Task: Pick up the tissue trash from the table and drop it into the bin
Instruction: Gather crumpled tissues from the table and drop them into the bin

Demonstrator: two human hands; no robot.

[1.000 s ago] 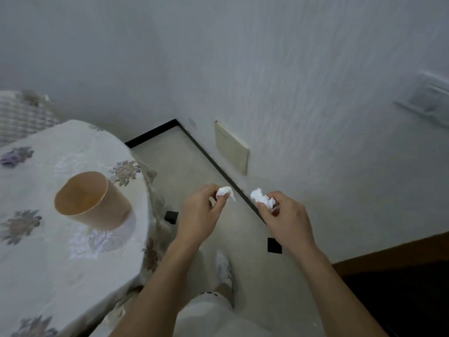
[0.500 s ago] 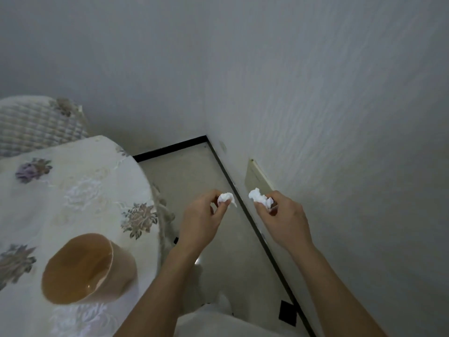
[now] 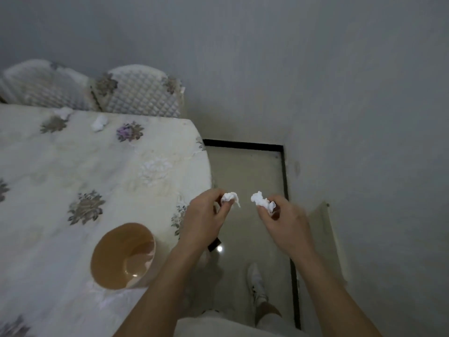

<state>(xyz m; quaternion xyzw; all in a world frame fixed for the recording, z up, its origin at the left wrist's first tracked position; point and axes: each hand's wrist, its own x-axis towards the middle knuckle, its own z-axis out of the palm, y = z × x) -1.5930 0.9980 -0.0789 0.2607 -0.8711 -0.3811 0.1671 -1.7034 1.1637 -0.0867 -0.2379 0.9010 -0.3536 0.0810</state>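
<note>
My left hand (image 3: pixel 202 216) pinches a small crumpled white tissue (image 3: pixel 230 197) between thumb and fingers, held over the floor just right of the table edge. My right hand (image 3: pixel 285 221) pinches a second crumpled tissue (image 3: pixel 261 201) at the same height, a short gap apart. The tan round bin (image 3: pixel 122 256) stands open on the table with the floral cloth (image 3: pixel 73 181), below and left of my left hand. Two more tissue wads lie at the table's far side, one (image 3: pixel 99 123) near a purple flower and one (image 3: pixel 63 112) by the far edge.
Two quilted chair backs (image 3: pixel 138 93) stand behind the table. A grey wall (image 3: pixel 364 117) runs close on the right, with a beige panel (image 3: pixel 323 229) low on it. Bare floor (image 3: pixel 245 171) with a black border lies under my hands; my white shoe (image 3: pixel 256 280) shows below.
The view swung left, bringing more of the table, the chairs and two loose tissues into sight. Both hands keep their tissues and hold about the same pose relative to each other.
</note>
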